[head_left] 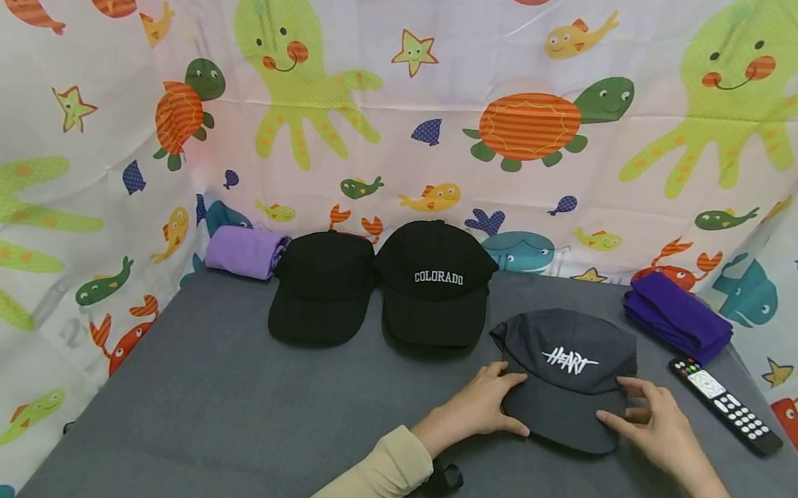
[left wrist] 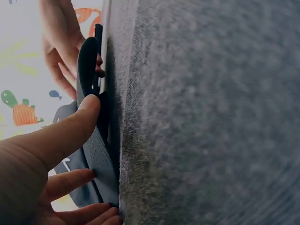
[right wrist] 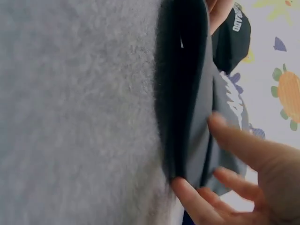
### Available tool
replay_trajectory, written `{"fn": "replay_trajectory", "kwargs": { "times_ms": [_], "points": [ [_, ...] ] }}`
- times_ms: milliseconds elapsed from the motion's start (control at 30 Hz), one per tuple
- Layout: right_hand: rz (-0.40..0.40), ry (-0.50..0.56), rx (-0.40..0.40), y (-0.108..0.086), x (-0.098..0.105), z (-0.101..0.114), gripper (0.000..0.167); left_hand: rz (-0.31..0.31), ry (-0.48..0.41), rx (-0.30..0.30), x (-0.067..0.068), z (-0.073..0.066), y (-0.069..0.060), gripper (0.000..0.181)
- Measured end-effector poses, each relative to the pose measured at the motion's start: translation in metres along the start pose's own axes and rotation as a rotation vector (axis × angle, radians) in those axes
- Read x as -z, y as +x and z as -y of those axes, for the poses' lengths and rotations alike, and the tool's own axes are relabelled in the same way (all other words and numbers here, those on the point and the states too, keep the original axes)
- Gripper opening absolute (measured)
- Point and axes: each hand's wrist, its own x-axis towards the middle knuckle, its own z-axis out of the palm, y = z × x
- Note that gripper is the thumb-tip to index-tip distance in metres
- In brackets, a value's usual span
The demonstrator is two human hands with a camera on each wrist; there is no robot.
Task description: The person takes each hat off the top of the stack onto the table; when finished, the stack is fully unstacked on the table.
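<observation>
A dark grey cap (head_left: 564, 409) with white lettering lies on the grey table, brim toward the person. At its left side the left hand (head_left: 473, 408) touches the brim's edge, thumb and fingers spread. The right hand (head_left: 662, 435) touches the cap's right side, its thumb on the brim and fingers beside the crown. In the left wrist view the left thumb (left wrist: 89, 105) lies against the brim (left wrist: 101, 154). The right wrist view has the right fingers (right wrist: 192, 197) along the brim's edge (right wrist: 199, 108). Neither hand visibly curls round the cap.
Left of the grey cap stand a black cap with COLORADO lettering (head_left: 432, 308) and a plain black cap (head_left: 323, 290). A lilac folded cloth (head_left: 240, 251) is at the far left, a purple cloth (head_left: 677, 316) and a black remote (head_left: 723, 404) at the right.
</observation>
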Motion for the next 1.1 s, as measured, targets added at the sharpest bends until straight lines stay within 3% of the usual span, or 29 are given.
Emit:
{"fn": "replay_trajectory", "kwargs": {
  "times_ms": [167, 300, 567, 800, 1100],
  "points": [
    [0.150, 0.041, 0.091, -0.008, 0.001, 0.002, 0.099, -0.028, 0.000, 0.016, -0.002, 0.000, 0.005, 0.077],
    [0.192, 0.010, 0.153, -0.008, 0.001, -0.002, 0.105, -0.043, -0.017, 0.020, -0.004, -0.001, 0.011, 0.075],
    [0.163, -0.027, 0.134, 0.001, 0.002, -0.017, 0.090, -0.060, -0.102, 0.060, -0.006, -0.002, 0.031, 0.069],
    [0.090, -0.017, 0.172, 0.015, 0.003, -0.025, 0.081, -0.066, -0.072, 0.082, -0.003, -0.003, 0.050, 0.068],
    [0.086, -0.028, 0.173, 0.036, 0.004, -0.032, 0.077, -0.080, -0.060, 0.062, -0.003, 0.004, 0.073, 0.068]
  ]
}}
